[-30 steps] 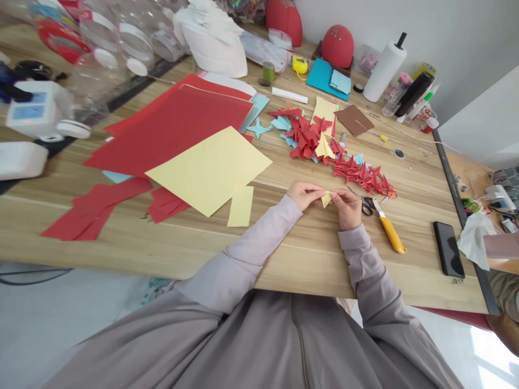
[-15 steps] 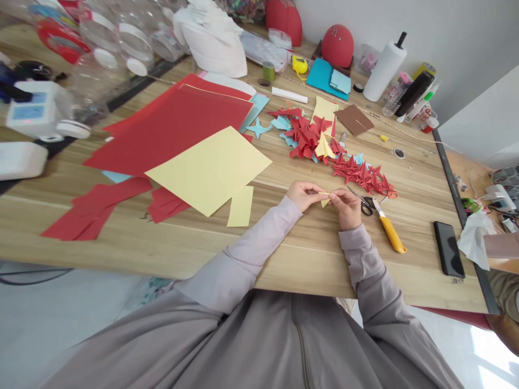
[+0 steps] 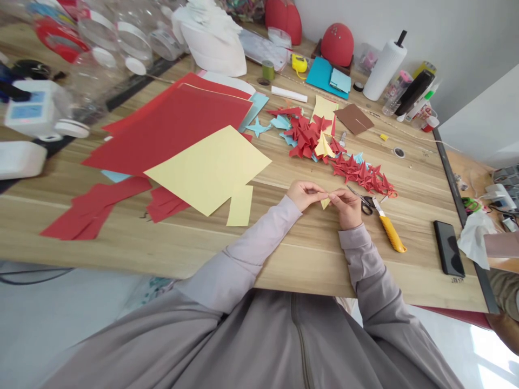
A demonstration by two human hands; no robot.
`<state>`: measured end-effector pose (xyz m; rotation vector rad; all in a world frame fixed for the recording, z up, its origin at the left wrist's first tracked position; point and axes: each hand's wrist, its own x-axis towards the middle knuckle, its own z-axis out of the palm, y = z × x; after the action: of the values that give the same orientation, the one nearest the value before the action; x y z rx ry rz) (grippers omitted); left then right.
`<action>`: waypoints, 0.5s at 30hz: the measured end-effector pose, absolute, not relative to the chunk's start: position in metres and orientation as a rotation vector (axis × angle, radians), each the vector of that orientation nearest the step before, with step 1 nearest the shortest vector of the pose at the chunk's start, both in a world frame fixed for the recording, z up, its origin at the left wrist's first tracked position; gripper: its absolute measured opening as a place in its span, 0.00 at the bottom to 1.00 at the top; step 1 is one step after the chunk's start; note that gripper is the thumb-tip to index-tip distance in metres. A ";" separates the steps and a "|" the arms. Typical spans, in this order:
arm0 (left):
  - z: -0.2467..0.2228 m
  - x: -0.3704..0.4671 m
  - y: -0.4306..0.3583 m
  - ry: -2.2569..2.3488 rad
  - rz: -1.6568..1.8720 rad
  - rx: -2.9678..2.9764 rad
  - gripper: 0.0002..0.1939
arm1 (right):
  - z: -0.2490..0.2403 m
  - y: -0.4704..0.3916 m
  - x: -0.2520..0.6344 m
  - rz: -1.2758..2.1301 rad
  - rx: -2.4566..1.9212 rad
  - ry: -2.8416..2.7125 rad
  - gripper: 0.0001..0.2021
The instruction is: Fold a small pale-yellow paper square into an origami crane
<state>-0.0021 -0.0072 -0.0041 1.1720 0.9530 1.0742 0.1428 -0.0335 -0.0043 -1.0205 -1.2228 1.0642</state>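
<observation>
Between my two hands is a small folded piece of yellow paper (image 3: 325,203), its pointed end hanging down below the fingertips. My left hand (image 3: 305,195) pinches it from the left. From the other side my right hand (image 3: 346,207) grips it with thumb and fingers. Much of the paper is covered by the fingers. Just right of my right hand lie black-handled scissors (image 3: 367,206) and a yellow-handled cutter knife (image 3: 391,232). Beyond the hands spreads a heap of red folded paper stars (image 3: 360,174), with a pale yellow folded piece (image 3: 324,146) on top.
Left of my hands lie a large yellow sheet (image 3: 208,167), a small yellow strip (image 3: 240,206), big red sheets (image 3: 174,124) and red strips (image 3: 95,208). A phone (image 3: 448,248) rests near the right edge. A white bottle (image 3: 384,70) stands at the back.
The yellow paper has turned slightly between my fingers, so more of its pointed lower face shows. Both hands stay in nearly the same place.
</observation>
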 end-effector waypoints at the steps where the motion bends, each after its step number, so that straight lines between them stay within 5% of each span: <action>1: -0.004 -0.003 -0.007 0.977 1.074 1.206 0.15 | -0.004 -0.034 0.143 1.065 -1.028 -1.230 0.03; 15: -0.004 0.000 -0.007 0.751 0.965 0.911 0.20 | 0.000 -0.034 0.140 1.376 -0.990 -0.922 0.09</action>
<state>-0.0005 -0.0070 -0.0040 0.9105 0.7506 0.9654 0.1402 -0.0344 0.0002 -0.9901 -0.9219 1.3764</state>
